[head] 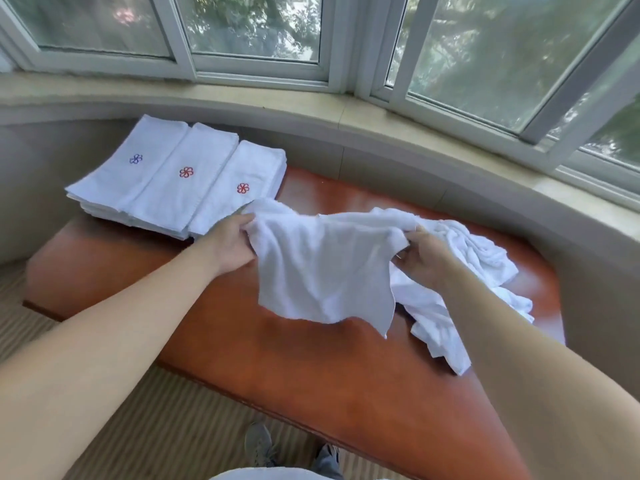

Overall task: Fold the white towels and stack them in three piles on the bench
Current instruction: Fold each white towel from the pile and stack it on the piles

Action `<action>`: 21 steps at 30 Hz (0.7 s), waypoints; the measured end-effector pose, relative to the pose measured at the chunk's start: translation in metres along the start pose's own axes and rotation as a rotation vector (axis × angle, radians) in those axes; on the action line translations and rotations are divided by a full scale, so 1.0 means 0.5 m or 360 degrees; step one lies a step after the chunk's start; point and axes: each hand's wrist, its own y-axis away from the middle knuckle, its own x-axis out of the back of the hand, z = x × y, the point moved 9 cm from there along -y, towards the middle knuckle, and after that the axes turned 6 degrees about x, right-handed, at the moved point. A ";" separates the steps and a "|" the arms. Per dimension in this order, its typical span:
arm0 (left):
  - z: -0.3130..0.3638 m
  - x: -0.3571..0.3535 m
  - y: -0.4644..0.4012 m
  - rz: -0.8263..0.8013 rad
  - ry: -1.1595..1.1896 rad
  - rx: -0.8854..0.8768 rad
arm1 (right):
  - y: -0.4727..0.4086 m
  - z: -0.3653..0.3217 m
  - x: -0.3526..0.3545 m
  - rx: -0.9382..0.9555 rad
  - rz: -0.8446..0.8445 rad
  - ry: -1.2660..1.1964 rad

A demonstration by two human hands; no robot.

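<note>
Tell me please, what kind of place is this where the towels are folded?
Probably a hotel room or similar lodging, though I cannot be sure. A padded brown bench sits in a curved bay window, the floor is striped carpet, and the folded piles bear matching embroidered flower logos.

white towels (322,268), reddish-brown bench (277,358), striped beige carpet (156,427)

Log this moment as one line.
left hand, right hand: holding towel | three piles: stacked | loose towels: unfolded
</note>
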 end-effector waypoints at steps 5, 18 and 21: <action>-0.030 0.090 0.026 0.0034 -0.1574 0.0391 | 0.036 0.045 0.067 -0.0501 -0.0339 0.1628; -0.021 0.182 0.002 0.0800 -0.1712 -0.0356 | 0.002 0.022 0.084 0.0401 0.0336 0.1518; -0.006 0.201 0.014 0.0905 -0.1688 -0.0407 | 0.008 0.009 0.081 0.0493 0.0339 0.1511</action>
